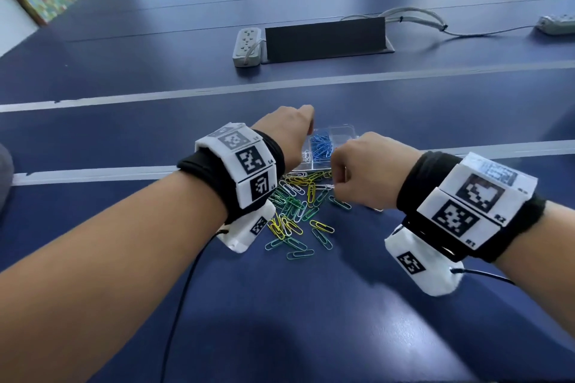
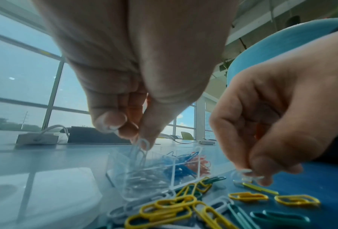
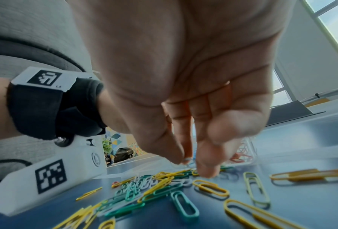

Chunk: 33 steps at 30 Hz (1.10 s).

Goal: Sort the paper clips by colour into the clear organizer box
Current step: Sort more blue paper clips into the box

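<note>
The surface (image 1: 404, 305) is a smooth, dark-blue top with a soft sheen that reflects the light. The organizer box (image 2: 125, 167) is clear, glossy plastic. The paper clips (image 3: 183, 203) wear a smooth coloured coating, slightly shiny. Each wrist carries a matt black cloth strap (image 1: 413, 183) and white matt marker blocks (image 1: 249, 165).

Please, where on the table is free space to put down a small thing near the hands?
Bare table lies on the near side, between the forearms, below the loose clips. There is more beyond the box, up to the power strip. It is crowded between the left hand and right hand, where clips lie against the box.
</note>
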Each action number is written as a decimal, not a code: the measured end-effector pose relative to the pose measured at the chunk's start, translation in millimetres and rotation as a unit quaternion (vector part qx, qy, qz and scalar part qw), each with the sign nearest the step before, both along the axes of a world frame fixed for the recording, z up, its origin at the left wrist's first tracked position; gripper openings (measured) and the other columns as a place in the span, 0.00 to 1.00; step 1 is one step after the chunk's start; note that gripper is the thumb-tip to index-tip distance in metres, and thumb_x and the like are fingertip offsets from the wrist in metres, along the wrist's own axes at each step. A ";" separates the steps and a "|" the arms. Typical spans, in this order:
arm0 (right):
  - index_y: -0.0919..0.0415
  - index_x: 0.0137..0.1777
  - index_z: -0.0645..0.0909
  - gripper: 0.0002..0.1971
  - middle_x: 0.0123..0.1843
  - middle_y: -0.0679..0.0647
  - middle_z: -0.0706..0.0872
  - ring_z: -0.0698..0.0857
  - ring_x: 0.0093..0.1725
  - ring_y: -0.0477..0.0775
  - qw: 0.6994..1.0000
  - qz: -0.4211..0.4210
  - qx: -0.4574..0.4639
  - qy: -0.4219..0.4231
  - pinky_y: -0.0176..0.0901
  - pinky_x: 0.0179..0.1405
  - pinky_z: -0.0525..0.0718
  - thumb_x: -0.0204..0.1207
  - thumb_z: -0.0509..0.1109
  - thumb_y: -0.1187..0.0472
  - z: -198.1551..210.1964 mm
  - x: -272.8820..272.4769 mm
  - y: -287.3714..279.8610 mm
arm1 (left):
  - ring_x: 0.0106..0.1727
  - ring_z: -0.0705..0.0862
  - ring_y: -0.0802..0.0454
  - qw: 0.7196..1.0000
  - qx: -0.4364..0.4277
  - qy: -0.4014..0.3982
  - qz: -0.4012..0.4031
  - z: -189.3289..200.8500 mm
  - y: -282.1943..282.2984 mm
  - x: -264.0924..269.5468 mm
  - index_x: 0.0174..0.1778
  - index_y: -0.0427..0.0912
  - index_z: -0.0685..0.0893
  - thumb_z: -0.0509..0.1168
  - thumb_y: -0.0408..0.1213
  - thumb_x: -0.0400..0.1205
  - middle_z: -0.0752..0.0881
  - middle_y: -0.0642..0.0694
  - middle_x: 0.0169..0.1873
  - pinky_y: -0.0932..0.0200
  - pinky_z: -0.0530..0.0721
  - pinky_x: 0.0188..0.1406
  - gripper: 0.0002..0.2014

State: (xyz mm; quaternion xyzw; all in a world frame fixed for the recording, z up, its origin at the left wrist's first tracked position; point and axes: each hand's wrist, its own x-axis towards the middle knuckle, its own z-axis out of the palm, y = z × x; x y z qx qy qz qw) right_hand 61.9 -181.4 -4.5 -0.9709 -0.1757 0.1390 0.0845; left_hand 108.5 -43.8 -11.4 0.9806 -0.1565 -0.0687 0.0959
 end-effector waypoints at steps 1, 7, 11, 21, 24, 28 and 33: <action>0.59 0.44 0.87 0.10 0.43 0.58 0.89 0.84 0.44 0.60 1.000 -0.004 0.005 -0.004 0.42 0.43 0.82 0.70 0.66 0.57 -0.8 1.1 0.2 | 0.56 0.81 0.40 1.000 -0.007 0.007 0.002 0.0 -1.1 0.4 0.59 0.38 0.75 0.59 0.23 0.77 0.82 0.38 0.55 0.48 0.81 0.57 0.16; 0.55 0.51 0.89 0.14 0.50 0.57 0.90 0.86 0.50 0.63 0.999 -0.021 0.027 -0.024 0.46 0.51 0.86 0.73 0.62 0.61 -8.9 11.2 -1.5 | 0.49 0.80 0.49 0.999 -0.019 0.030 -0.017 -2.0 0.6 1.4 0.60 0.44 0.79 0.63 0.25 0.78 0.83 0.46 0.51 0.59 0.78 0.49 0.16; 0.57 0.48 0.90 0.14 0.49 0.58 0.90 0.86 0.48 0.62 0.998 -0.036 0.042 -0.027 0.42 0.46 0.82 0.74 0.61 0.61 -9.3 11.7 2.7 | 0.45 0.79 0.52 0.999 -0.038 0.013 -0.025 2.9 9.1 -1.6 0.56 0.45 0.84 0.65 0.24 0.75 0.81 0.51 0.43 0.60 0.79 0.47 0.16; 0.58 0.49 0.84 0.07 0.42 0.56 0.75 0.78 0.44 0.63 0.999 -0.008 -0.047 -0.023 0.51 0.50 0.81 0.74 0.66 0.63 -16.1 13.3 23.9 | 0.43 0.86 0.49 0.997 -0.064 0.013 -0.034 2.6 13.4 -9.0 0.52 0.42 0.85 0.60 0.18 0.74 0.90 0.46 0.43 0.56 0.86 0.49 0.18; 0.60 0.43 0.82 0.05 0.35 0.55 0.73 0.75 0.40 0.61 0.998 0.001 -0.060 -0.020 0.46 0.41 0.78 0.74 0.65 0.63 -15.7 11.4 25.8 | 0.45 0.87 0.49 0.997 -0.064 0.023 -0.034 1.0 14.5 -9.7 0.54 0.43 0.85 0.61 0.20 0.75 0.90 0.46 0.43 0.60 0.84 0.47 0.18; 0.58 0.25 0.66 0.16 0.27 0.52 0.69 0.77 0.38 0.62 0.998 0.007 -0.061 -0.002 0.47 0.44 0.84 0.70 0.66 0.60 -15.4 11.4 23.9 | 0.42 0.82 0.51 0.996 -0.082 0.006 -0.028 0.5 18.8 -11.2 0.55 0.44 0.83 0.59 0.19 0.75 0.88 0.47 0.45 0.60 0.82 0.47 0.19; 0.58 0.29 0.70 0.11 0.31 0.54 0.72 0.77 0.39 0.61 0.998 0.011 -0.062 -0.009 0.47 0.44 0.84 0.71 0.64 0.62 -17.4 12.8 21.0 | 0.44 0.80 0.51 0.998 -0.040 0.038 -0.033 -3.6 19.1 -12.7 0.59 0.45 0.80 0.55 0.19 0.74 0.88 0.48 0.50 0.56 0.83 0.52 0.22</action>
